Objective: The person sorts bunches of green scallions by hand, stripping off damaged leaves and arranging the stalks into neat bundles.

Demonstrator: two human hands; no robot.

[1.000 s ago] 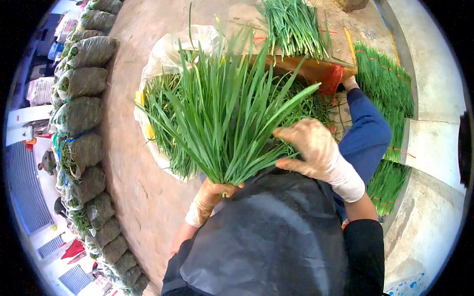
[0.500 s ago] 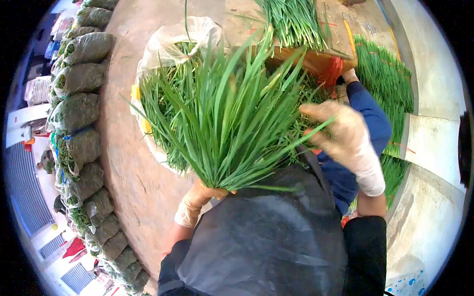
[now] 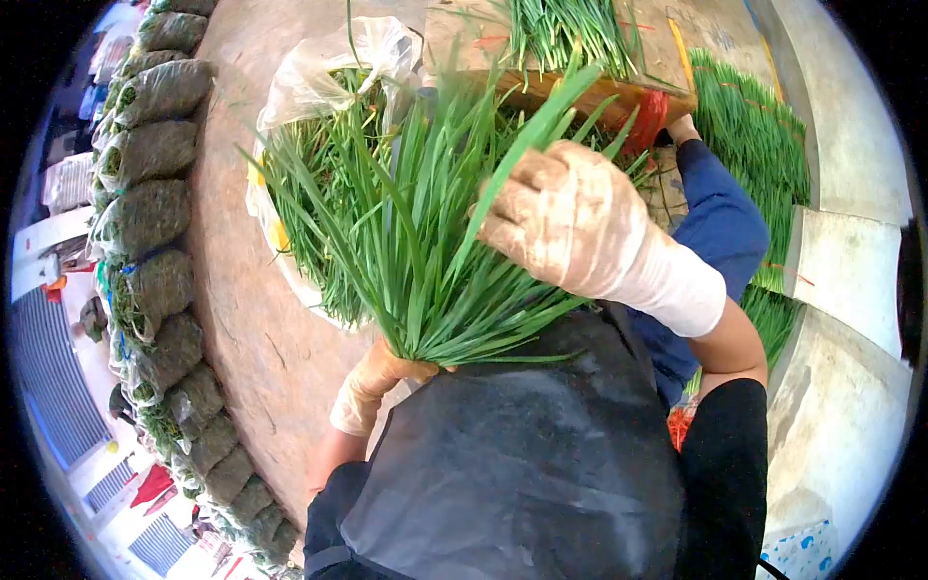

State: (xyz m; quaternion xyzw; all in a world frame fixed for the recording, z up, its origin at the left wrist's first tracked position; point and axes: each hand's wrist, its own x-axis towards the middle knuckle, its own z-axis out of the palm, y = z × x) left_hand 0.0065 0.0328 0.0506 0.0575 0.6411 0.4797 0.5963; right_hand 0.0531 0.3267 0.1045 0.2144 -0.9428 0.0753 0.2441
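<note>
My gloved left hand is wrapped round the base of a bunch of long green leaves, which fans upward above the dark apron. My gloved right hand is at the right side of the bunch, its fingers curled against a broad leaf that sticks up past them. Behind the bunch, a clear plastic bag holds more loose green leaves. Trimmed leaves lie in a pile on a wooden board at the top.
Filled bags stand in a long row at the left. Tied green bundles line the right side beside a pale concrete ledge. Red ties hang from the board's edge, near my blue-trousered leg.
My right hand swung out to the right, then came back in to the leaves, and its fingers closed. My left hand kept its grip and shifted slightly left.
</note>
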